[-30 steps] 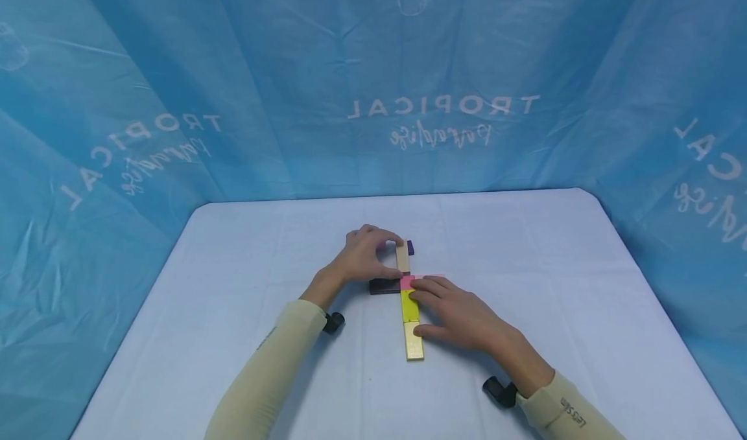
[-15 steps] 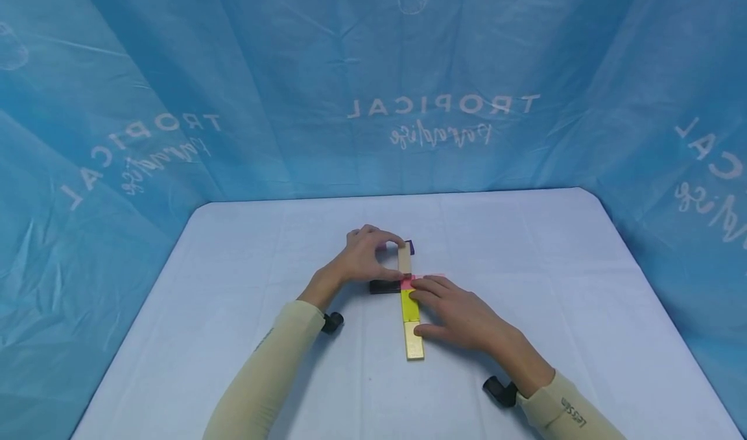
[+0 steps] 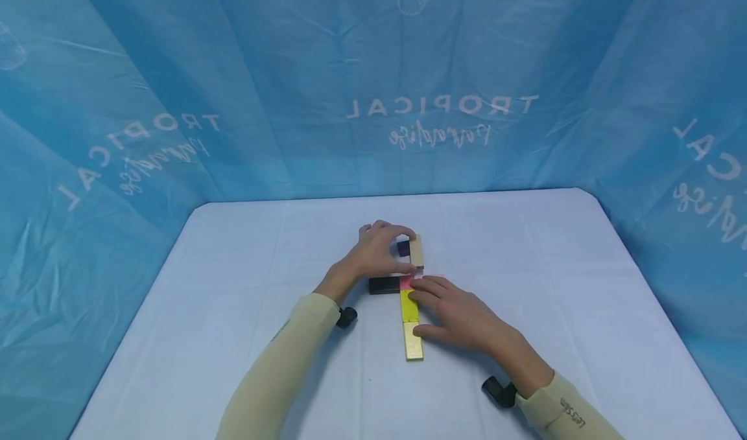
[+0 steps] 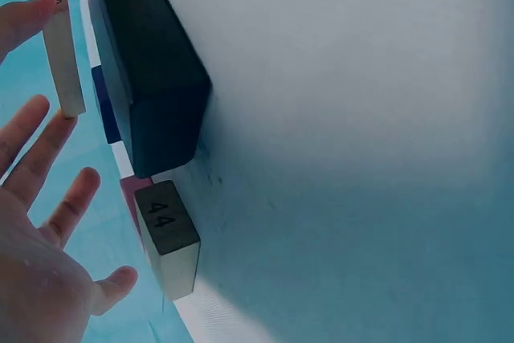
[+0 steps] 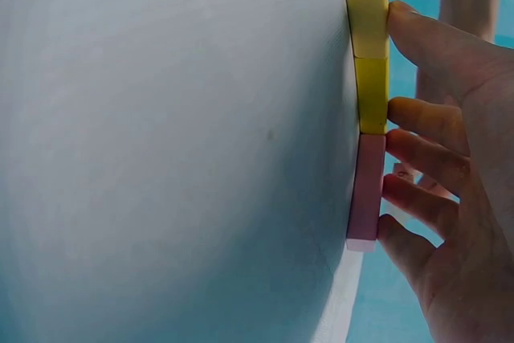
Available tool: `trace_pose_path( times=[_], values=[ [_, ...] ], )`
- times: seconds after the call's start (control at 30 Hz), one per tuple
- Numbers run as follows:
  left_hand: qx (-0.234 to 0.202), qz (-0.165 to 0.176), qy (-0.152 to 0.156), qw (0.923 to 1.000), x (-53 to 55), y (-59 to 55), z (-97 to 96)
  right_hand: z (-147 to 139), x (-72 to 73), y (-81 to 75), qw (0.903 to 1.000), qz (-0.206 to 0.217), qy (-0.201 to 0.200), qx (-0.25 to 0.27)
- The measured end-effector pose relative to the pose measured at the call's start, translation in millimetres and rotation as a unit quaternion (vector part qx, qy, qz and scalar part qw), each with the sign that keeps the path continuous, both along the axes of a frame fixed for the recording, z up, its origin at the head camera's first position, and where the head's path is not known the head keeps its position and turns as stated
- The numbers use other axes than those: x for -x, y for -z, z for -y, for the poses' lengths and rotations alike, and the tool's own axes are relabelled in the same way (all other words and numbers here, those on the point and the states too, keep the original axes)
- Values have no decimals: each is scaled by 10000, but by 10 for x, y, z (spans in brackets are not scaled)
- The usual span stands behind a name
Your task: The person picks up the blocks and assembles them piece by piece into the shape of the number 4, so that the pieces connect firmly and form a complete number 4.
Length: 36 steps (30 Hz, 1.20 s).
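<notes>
My left hand [image 3: 373, 252] pinches a pale wooden block [image 3: 417, 252] by its two ends, thumb at the near end. In the left wrist view that block [image 4: 64, 54] hangs above the table with a printed mark near one end. My right hand [image 3: 458, 313] rests its fingertips along a line of blocks: a cream one [image 3: 413, 344], a yellow one [image 3: 410, 306] and a pink one [image 5: 367, 190]. A black block [image 3: 384, 286] lies crosswise at the left of this line. Behind it sits a dark navy block [image 3: 404, 248], partly hidden by my left hand.
Another block marked 44 [image 4: 167, 218] stands on the table past the black block in the left wrist view, with a pinkish piece [image 4: 132, 202] behind it. Blue printed curtains [image 3: 443, 161] hang around the white table [image 3: 280, 245].
My left hand has carried the wooden block slightly right and away from me, off the pink block's end. More of the navy block now shows left of it. My right hand stays still.
</notes>
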<state>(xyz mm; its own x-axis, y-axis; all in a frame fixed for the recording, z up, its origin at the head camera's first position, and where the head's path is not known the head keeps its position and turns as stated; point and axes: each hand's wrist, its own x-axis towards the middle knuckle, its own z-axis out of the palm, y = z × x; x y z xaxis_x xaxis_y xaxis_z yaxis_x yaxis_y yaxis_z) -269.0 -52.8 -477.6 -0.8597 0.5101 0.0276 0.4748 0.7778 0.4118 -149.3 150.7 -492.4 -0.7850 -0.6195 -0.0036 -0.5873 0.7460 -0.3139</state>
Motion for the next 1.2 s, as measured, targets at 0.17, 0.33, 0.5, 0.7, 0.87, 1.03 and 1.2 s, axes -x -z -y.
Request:
trace_pose_path(
  times=[0.17, 0.33, 0.5, 0.7, 0.87, 1.03, 1.2],
  values=[
    [140, 40, -82, 9999, 28, 28, -15, 2, 3, 2, 10000, 12, 4, -26],
    [210, 40, -5, 9998, 35, 29, -36, 6, 2, -10, 10000, 56, 34, -58],
    [285, -15, 45, 9996, 42, 45, -64, 15, 0, -14, 9999, 102, 34, -50],
    [344, 27, 83, 9994, 46, 68, -86, 21, 0, -8, 9999, 101, 44, -54],
    [433, 79, 16, 9990, 43, 84, -70, 15, 1, -1, 10000, 46, 13, -56],
    [371, 145, -28, 9992, 35, 89, -32, 10, 6, 9, 10000, 25, 10, -47],
    [261, 171, -70, 9995, 21, 80, -5, 7, 6, 21, 10000, 17, 66, -71]
  ],
)
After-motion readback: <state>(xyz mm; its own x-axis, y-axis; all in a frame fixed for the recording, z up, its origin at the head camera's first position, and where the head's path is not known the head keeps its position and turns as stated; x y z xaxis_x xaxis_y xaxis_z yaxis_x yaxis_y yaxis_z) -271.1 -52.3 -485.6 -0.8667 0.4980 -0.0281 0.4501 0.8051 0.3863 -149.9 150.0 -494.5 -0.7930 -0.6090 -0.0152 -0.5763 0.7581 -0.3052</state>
